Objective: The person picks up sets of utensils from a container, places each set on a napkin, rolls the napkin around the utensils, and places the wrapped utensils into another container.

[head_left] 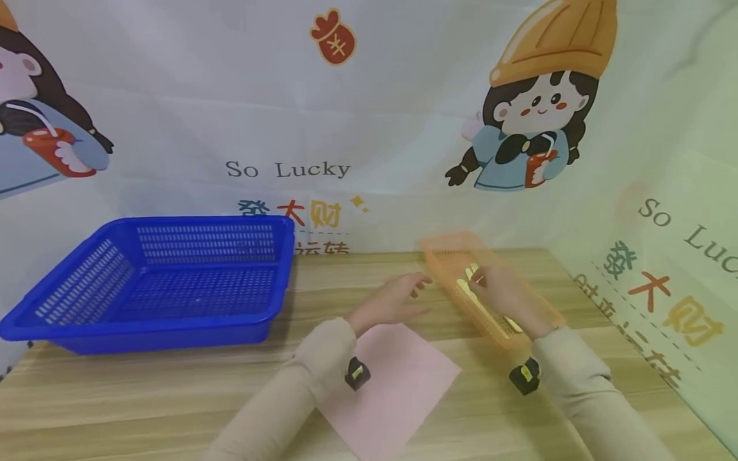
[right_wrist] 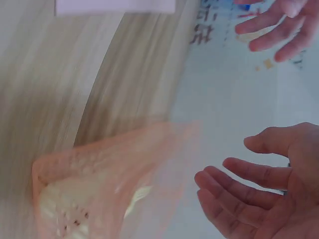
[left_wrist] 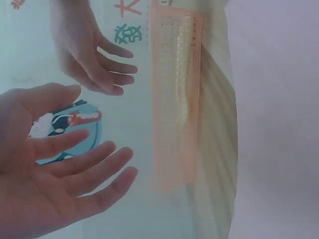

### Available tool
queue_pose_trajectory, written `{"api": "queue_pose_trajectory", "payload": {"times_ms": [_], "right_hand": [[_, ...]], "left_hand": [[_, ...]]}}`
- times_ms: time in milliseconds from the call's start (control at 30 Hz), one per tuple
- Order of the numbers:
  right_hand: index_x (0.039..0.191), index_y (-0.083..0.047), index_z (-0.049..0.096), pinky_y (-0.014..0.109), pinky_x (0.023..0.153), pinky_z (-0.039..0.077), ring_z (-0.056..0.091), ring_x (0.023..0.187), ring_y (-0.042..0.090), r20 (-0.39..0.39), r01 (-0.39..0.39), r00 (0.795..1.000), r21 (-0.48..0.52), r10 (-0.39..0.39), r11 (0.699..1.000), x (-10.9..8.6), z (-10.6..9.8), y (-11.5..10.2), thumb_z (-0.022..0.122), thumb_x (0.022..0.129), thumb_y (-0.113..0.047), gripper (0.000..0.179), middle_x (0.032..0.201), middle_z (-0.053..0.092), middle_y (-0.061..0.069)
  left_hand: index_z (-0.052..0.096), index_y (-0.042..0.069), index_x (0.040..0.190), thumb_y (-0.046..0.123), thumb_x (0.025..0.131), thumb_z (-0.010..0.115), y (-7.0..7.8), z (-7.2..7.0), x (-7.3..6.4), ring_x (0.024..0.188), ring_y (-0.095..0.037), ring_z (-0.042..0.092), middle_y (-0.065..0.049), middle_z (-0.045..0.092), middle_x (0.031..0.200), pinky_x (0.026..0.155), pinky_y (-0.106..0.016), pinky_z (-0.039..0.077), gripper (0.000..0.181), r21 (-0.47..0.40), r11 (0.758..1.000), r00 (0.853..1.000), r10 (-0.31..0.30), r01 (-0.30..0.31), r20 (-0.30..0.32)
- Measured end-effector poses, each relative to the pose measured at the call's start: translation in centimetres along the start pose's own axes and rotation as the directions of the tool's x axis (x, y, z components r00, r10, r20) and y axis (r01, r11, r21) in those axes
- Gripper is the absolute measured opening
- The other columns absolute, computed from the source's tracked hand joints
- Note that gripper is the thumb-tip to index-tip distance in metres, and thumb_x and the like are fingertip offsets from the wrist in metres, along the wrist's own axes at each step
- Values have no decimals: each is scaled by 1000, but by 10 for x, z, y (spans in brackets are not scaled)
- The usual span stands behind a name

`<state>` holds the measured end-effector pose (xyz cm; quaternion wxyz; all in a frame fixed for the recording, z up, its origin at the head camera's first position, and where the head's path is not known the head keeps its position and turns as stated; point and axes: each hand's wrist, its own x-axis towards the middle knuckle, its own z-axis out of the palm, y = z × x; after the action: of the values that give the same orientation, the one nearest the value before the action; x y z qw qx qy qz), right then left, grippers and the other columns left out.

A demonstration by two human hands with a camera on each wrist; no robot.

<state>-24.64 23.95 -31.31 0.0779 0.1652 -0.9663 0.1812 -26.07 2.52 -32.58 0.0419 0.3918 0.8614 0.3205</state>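
Note:
My right hand (head_left: 506, 296) hovers over the orange basket (head_left: 442, 246), its fingers loosely bent and holding nothing in the right wrist view. Inside that slim basket lie gold-coloured utensils (head_left: 466, 287), partly hidden by the hand. Fork tines (right_wrist: 137, 199) show there, blurred, in the right wrist view. My left hand (head_left: 392, 301) is held in the air left of the basket, fingers spread and relaxed, nothing in them. Below the left forearm, a pink square sheet (head_left: 403, 384) lies flat on the wooden table (head_left: 173, 397).
A large blue plastic basket (head_left: 196, 288) stands at the left of the table. A printed cloth backdrop (head_left: 392, 128) hangs behind the table and along its right side. The orange basket stands near the backdrop at the right.

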Motion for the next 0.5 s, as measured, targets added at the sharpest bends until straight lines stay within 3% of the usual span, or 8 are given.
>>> {"api": "queue_pose_trajectory", "payload": {"times_ms": [133,233,300,400,467,500], "right_hand": [[85,14,61,42,69,51,61,66,28,111,-13,993,-128,28,992,7,0,12,53,84,-9,24,75,64,19],[79,6,65,33,64,51,54,55,16,259,-37,961,-213,93,976,10,3,20,53,85,-15,25,61,58,6],[79,1,65,26,56,47,46,50,10,346,-94,922,-237,174,967,11,4,23,52,86,-20,25,56,49,-2],[68,-5,60,21,48,43,48,49,11,398,-151,882,-267,252,952,13,9,30,55,84,-20,23,55,46,-3],[64,-8,59,23,49,45,51,51,13,389,-171,877,-292,280,941,20,23,51,57,82,-19,21,57,50,-1],[60,-9,55,24,48,45,51,51,13,372,-169,887,-288,272,943,26,38,71,58,79,-16,21,56,50,0]], "left_hand": [[44,-3,123,13,84,59,5,11,23,99,-29,57,-20,53,117,83,-30,48,44,-26,998,998,-63,62,-22],[48,0,120,15,84,59,1,25,44,100,-26,56,-17,55,116,84,-30,47,40,14,994,994,-110,111,-22],[52,4,115,20,84,60,-25,47,73,97,-20,57,-11,58,110,81,-27,48,35,62,995,996,-80,83,-42],[56,11,107,27,82,62,-77,90,122,86,-10,57,-1,61,96,70,-20,47,31,86,995,997,-36,43,-72],[56,14,105,30,80,63,-111,119,154,74,-6,56,3,60,85,60,-16,46,31,50,998,997,-19,23,-77],[55,14,107,30,80,64,-114,127,160,71,-6,56,4,60,83,58,-17,46,33,27,998,997,-47,49,-57]]}}
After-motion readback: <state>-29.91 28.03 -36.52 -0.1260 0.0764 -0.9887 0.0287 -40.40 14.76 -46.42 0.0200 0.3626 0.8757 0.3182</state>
